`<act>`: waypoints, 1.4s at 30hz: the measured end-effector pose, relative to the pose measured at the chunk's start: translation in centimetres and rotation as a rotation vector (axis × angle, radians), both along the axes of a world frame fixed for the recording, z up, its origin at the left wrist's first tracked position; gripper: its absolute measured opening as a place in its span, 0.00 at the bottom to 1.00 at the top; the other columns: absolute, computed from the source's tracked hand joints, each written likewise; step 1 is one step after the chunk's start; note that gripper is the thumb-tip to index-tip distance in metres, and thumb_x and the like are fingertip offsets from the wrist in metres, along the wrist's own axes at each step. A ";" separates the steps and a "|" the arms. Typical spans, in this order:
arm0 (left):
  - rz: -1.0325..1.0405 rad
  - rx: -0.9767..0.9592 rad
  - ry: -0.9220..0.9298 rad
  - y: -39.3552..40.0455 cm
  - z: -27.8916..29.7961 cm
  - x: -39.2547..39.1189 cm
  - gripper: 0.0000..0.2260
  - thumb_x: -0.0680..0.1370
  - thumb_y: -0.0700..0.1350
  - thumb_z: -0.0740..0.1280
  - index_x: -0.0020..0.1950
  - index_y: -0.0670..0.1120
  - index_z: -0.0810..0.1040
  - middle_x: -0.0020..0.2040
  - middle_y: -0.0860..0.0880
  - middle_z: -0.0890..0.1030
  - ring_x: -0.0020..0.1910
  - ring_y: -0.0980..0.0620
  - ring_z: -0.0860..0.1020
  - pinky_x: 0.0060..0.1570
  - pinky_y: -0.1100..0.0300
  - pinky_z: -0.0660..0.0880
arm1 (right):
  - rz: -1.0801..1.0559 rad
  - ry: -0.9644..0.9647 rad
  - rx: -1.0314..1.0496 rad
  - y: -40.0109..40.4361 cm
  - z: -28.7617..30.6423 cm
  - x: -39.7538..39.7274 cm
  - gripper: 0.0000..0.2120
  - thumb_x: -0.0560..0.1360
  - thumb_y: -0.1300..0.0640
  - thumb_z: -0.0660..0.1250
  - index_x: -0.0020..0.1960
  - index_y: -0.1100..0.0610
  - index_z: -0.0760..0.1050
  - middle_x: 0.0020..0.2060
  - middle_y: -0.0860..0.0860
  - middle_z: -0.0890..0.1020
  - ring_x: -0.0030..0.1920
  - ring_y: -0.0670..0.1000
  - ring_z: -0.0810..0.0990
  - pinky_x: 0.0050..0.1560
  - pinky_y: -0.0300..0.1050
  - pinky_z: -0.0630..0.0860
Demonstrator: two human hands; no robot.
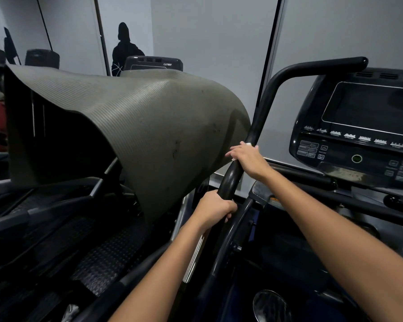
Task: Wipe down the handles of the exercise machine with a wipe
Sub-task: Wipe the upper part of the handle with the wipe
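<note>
The black curved tubular handle (263, 117) of the exercise machine rises from the lower middle of the view, bends right near the top and ends above the machine's black console with its dark screen (368, 126). The right hand (248, 159) wraps around the handle partway up, fingers curled over a thin white wipe (249, 144), of which only small edges show above and below the fingers. The left hand (215, 209) grips the same handle lower down, fingers closed fully round the bar. Just left of the handle, touching it, a grey ribbed foam mat (137, 126) drapes over a neighbouring machine. A mirror wall (207, 43) stands behind.
</note>
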State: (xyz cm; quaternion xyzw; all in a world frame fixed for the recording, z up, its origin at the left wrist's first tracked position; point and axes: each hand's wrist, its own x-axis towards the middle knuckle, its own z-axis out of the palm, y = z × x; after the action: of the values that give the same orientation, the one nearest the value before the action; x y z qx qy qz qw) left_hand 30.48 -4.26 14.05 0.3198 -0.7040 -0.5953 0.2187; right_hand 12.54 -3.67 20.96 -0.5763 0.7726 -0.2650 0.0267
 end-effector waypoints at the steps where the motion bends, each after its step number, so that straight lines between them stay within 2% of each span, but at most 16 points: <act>1: 0.001 0.000 0.003 0.0 -0.1 0.1 0.03 0.68 0.38 0.68 0.39 0.45 0.77 0.28 0.49 0.77 0.25 0.54 0.73 0.28 0.63 0.72 | 0.077 0.024 -0.037 0.8 -0.7 0.8 0.20 0.85 0.58 0.52 0.62 0.56 0.83 0.66 0.52 0.78 0.74 0.55 0.64 0.75 0.65 0.46; 3: 0.001 0.007 0.007 0.0 -0.2 0.4 0.03 0.67 0.40 0.69 0.39 0.45 0.77 0.28 0.49 0.78 0.26 0.52 0.74 0.30 0.61 0.72 | 0.184 -0.047 -0.159 2.8 -2.0 2.6 0.18 0.83 0.55 0.54 0.57 0.52 0.84 0.61 0.46 0.81 0.72 0.46 0.66 0.77 0.61 0.48; 5: 0.001 0.009 0.007 0.0 -0.4 0.5 0.04 0.65 0.42 0.69 0.38 0.45 0.77 0.28 0.49 0.79 0.27 0.51 0.75 0.33 0.59 0.73 | 0.203 -0.104 -0.214 4.4 -2.8 3.8 0.17 0.83 0.51 0.55 0.58 0.49 0.83 0.62 0.41 0.79 0.73 0.40 0.63 0.77 0.45 0.51; 7: 0.015 -0.002 0.003 0.1 -0.6 0.6 0.04 0.64 0.44 0.69 0.36 0.46 0.76 0.29 0.49 0.79 0.28 0.51 0.76 0.35 0.58 0.73 | 0.234 -0.082 -0.179 5.2 -2.3 4.0 0.18 0.83 0.50 0.54 0.61 0.49 0.82 0.63 0.41 0.77 0.72 0.38 0.63 0.72 0.32 0.51; 8: 0.021 -0.008 0.002 0.1 -0.6 0.7 0.04 0.64 0.44 0.69 0.35 0.47 0.76 0.28 0.49 0.79 0.28 0.51 0.75 0.35 0.58 0.73 | 0.242 -0.083 -0.160 5.0 -1.8 3.5 0.18 0.84 0.51 0.54 0.60 0.51 0.82 0.63 0.43 0.78 0.71 0.39 0.64 0.70 0.31 0.52; 12: 0.021 -0.020 0.003 0.1 -0.9 0.6 0.03 0.65 0.44 0.69 0.35 0.47 0.76 0.28 0.49 0.79 0.28 0.51 0.75 0.36 0.58 0.74 | 0.081 -0.075 0.053 0.7 0.8 -0.4 0.25 0.82 0.53 0.48 0.62 0.58 0.82 0.62 0.53 0.81 0.64 0.53 0.74 0.68 0.54 0.65; 16: 0.025 -0.029 0.000 -0.1 -1.2 0.6 0.03 0.65 0.45 0.69 0.34 0.48 0.77 0.28 0.49 0.79 0.29 0.51 0.76 0.37 0.56 0.75 | -0.119 -0.182 0.114 -3.6 1.6 -3.6 0.18 0.85 0.58 0.55 0.72 0.58 0.74 0.75 0.55 0.69 0.76 0.56 0.62 0.74 0.49 0.54; 19: 0.020 -0.029 0.003 -0.1 -1.4 0.5 0.04 0.65 0.45 0.69 0.35 0.47 0.76 0.28 0.49 0.79 0.29 0.51 0.76 0.36 0.56 0.74 | -0.061 0.011 0.103 -1.7 1.6 -1.5 0.19 0.86 0.57 0.53 0.68 0.59 0.78 0.70 0.55 0.74 0.75 0.60 0.61 0.73 0.57 0.45; 21: 0.011 -0.023 0.007 -0.3 -1.5 0.4 0.04 0.64 0.46 0.69 0.35 0.47 0.77 0.29 0.49 0.79 0.29 0.51 0.76 0.36 0.55 0.74 | 0.030 0.065 0.016 0.2 0.6 0.2 0.19 0.85 0.59 0.53 0.62 0.58 0.82 0.65 0.53 0.79 0.73 0.58 0.65 0.73 0.65 0.47; 24: 0.010 -0.026 0.008 -0.5 -1.8 0.1 0.06 0.63 0.46 0.69 0.36 0.46 0.78 0.29 0.48 0.79 0.29 0.50 0.76 0.37 0.54 0.75 | 0.161 -0.099 -0.101 2.4 -1.1 2.0 0.18 0.86 0.55 0.54 0.57 0.52 0.84 0.62 0.44 0.80 0.75 0.48 0.63 0.77 0.58 0.42; 26: 0.018 -0.040 0.006 -0.5 -1.8 0.0 0.05 0.62 0.46 0.68 0.35 0.46 0.78 0.28 0.48 0.79 0.29 0.50 0.76 0.37 0.54 0.75 | 0.190 -0.113 -0.080 2.8 -1.2 1.5 0.18 0.87 0.52 0.53 0.62 0.49 0.81 0.67 0.43 0.76 0.77 0.44 0.58 0.77 0.53 0.39; 30: 0.024 -0.067 0.011 -0.5 -1.8 0.0 0.04 0.63 0.46 0.68 0.33 0.46 0.77 0.27 0.48 0.79 0.28 0.49 0.76 0.36 0.54 0.74 | 0.071 0.082 0.109 0.4 0.7 -1.7 0.21 0.87 0.55 0.47 0.75 0.52 0.71 0.79 0.53 0.62 0.81 0.54 0.50 0.76 0.62 0.40; 35: 0.041 -0.078 0.014 -0.6 -2.0 -0.2 0.05 0.62 0.47 0.69 0.32 0.47 0.76 0.27 0.48 0.78 0.28 0.49 0.75 0.36 0.53 0.74 | -0.160 0.225 0.215 -3.3 1.7 -4.4 0.23 0.85 0.53 0.49 0.79 0.51 0.64 0.82 0.51 0.47 0.81 0.50 0.40 0.76 0.63 0.35; 37: 0.035 -0.077 0.013 -0.7 -2.1 -0.2 0.05 0.62 0.47 0.68 0.32 0.47 0.76 0.27 0.48 0.78 0.28 0.49 0.75 0.36 0.53 0.74 | -0.180 0.236 0.205 -3.2 1.5 -3.9 0.22 0.85 0.54 0.49 0.77 0.53 0.67 0.82 0.54 0.50 0.81 0.53 0.41 0.76 0.65 0.35; 39: 0.029 -0.078 0.012 -0.7 -2.1 -0.3 0.05 0.61 0.47 0.68 0.31 0.47 0.75 0.27 0.47 0.78 0.28 0.49 0.75 0.37 0.53 0.74 | -0.144 0.174 0.143 -2.2 1.1 -2.8 0.21 0.86 0.57 0.48 0.73 0.57 0.73 0.79 0.58 0.60 0.80 0.56 0.48 0.75 0.67 0.36; 42: 0.031 -0.080 0.010 -0.5 -2.1 -0.2 0.05 0.61 0.47 0.68 0.30 0.47 0.75 0.27 0.47 0.78 0.28 0.49 0.75 0.36 0.53 0.73 | 0.001 0.023 0.010 1.0 -0.3 -0.7 0.21 0.87 0.55 0.47 0.74 0.55 0.71 0.78 0.53 0.63 0.81 0.53 0.50 0.76 0.61 0.35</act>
State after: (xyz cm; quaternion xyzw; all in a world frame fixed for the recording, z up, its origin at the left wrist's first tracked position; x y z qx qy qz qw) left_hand 30.26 -4.76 12.00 0.3188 -0.7210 -0.5648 0.2438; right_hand 11.81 -2.70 20.63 -0.5795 0.7740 -0.2544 0.0210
